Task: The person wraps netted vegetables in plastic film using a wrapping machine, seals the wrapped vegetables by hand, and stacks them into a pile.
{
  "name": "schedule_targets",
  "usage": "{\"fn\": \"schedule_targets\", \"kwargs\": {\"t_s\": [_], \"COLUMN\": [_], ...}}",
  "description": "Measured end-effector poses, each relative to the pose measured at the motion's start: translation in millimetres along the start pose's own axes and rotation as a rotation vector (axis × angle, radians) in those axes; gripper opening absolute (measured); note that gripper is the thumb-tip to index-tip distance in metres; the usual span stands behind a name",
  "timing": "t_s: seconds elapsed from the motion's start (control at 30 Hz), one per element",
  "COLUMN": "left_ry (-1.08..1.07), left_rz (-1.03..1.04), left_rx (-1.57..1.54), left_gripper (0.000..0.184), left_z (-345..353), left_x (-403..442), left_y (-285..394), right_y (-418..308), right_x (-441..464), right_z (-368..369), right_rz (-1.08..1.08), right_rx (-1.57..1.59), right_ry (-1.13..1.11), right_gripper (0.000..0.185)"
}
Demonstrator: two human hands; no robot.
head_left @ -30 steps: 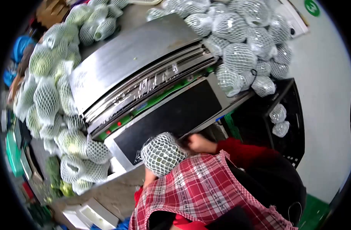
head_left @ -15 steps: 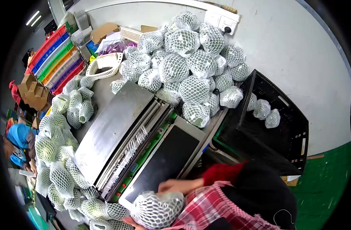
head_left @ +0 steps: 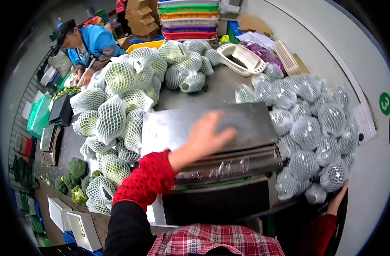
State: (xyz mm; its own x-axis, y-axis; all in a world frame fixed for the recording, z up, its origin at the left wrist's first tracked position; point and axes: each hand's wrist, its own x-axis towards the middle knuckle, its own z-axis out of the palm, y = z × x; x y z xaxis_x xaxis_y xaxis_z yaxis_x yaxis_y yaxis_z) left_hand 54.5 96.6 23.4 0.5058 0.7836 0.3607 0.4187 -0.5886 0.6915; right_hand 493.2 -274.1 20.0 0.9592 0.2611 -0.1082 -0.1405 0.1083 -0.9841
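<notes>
My left hand is blurred but its fingers are spread, over the flat metal top of a wrapping machine. It holds nothing. At the right, my right hand is against the lower edge of a pile of film-wrapped vegetables in white foam nets. Its fingers are mostly hidden beside a netted vegetable, so I cannot tell whether it grips it. Nearest me on the machine is a dark plate. Left of the machine, foam-netted green vegetables without film are heaped up.
Loose broccoli heads lie at the left, near a black scale. Behind the heap a person in a blue vest bends over the table. Stacked coloured crates and a cream basket are at the back.
My view has swung left. The netted vegetable that was between my hands by the dark plate is gone from there. My hands have parted, left over the metal top, right by the wrapped pile.
</notes>
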Motion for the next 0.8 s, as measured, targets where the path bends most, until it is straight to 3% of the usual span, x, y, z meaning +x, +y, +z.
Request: {"fn": "schedule_targets", "kwargs": {"t_s": [0.07, 0.13, 0.2, 0.27, 0.33, 0.4, 0.47, 0.5, 0.6, 0.67, 0.77, 0.8], "left_ry": [0.146, 0.2, 0.379, 0.425, 0.356, 0.236, -0.084, -0.145, 0.017, 0.24, 0.388, 0.446], "left_rz": [-0.035, -0.165, -0.012, 0.05, 0.094, 0.127, -0.124, -0.209, 0.042, 0.173, 0.151, 0.179], "left_rx": [0.252, 0.419, 0.647, 0.847, 1.337, 1.432, 1.083, 1.087, 0.983, 0.792, 0.69, 0.631], "left_gripper": [0.065, 0.069, 0.076, 0.077, 0.076, 0.079, 0.09, 0.102, 0.076, 0.058, 0.045, 0.039], "left_z": [-12, -26, -33, -53, -74, -81, -86, -87, -94, -91, -99, -108], "left_x": [57, 105, 158, 225, 278, 308, 319, 313, 298, 274, 242, 233], "left_y": [-74, -121, -171, -209, -234, -264, -290, -270, -276, -280, -234, -215], "right_y": [96, 144, 85, 55, 20, 5, -1, -2, 8, 14, 40, 45], "right_x": [125, 169, 101, 69, 22, -8, -27, -36, -59, -66, -74, -87], "right_z": [-117, -183, -116, -66, 21, 95, 144, 166, 226, 276, 351, 378], "right_rz": [-0.268, -0.321, -0.602, -0.774, -0.842, -0.905, -1.006, -0.998, -1.169, -1.031, -0.849, -0.68], "right_rx": [-0.766, -1.105, -1.32, -1.159, -1.106, -1.063, -1.03, -1.048, -1.059, -0.987, -0.81, -0.681], "right_ry": [-0.004, 0.152, 0.222, 0.347, 0.322, 0.292, 0.053, 0.049, -0.434, -0.733, -1.091, -1.168], "right_gripper": [0.053, 0.043, 0.039, 0.041, 0.043, 0.045, 0.048, 0.048, 0.049, 0.05, 0.056, 0.059]}}
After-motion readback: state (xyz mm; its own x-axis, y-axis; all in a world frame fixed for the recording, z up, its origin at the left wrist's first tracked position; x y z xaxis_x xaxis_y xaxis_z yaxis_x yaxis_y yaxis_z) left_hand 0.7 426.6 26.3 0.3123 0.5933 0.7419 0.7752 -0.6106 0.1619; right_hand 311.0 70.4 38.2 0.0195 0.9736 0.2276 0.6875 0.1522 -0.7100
